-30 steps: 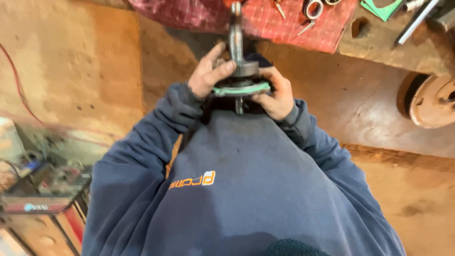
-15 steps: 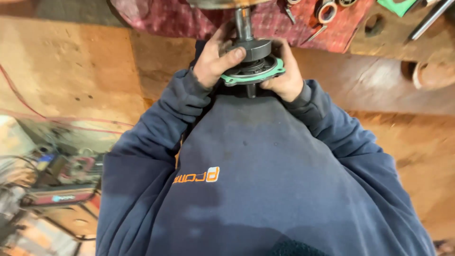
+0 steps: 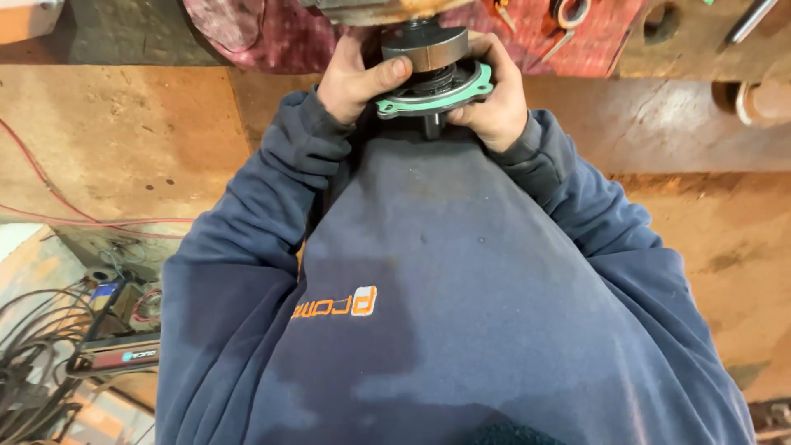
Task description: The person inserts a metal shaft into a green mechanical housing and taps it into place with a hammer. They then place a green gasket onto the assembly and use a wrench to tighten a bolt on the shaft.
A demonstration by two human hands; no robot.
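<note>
I look straight down my own chest in a dark blue sweatshirt. Both hands hold a round metal part with a short shaft and a flange, close against my body at the top of the view. A green gasket lies around the flange. My left hand grips the part's left side, thumb laid across the flange. My right hand cups the right side from below. The shaft's lower end pokes down between my hands.
A red cloth lies on a worn wooden bench with hand tools at the top. A rusty disc sits at the right edge. Cables and a power device lie on the floor at lower left.
The view has drifted, so hands and part now sit higher and nearer the top edge. Both hands keep their hold on the part.
</note>
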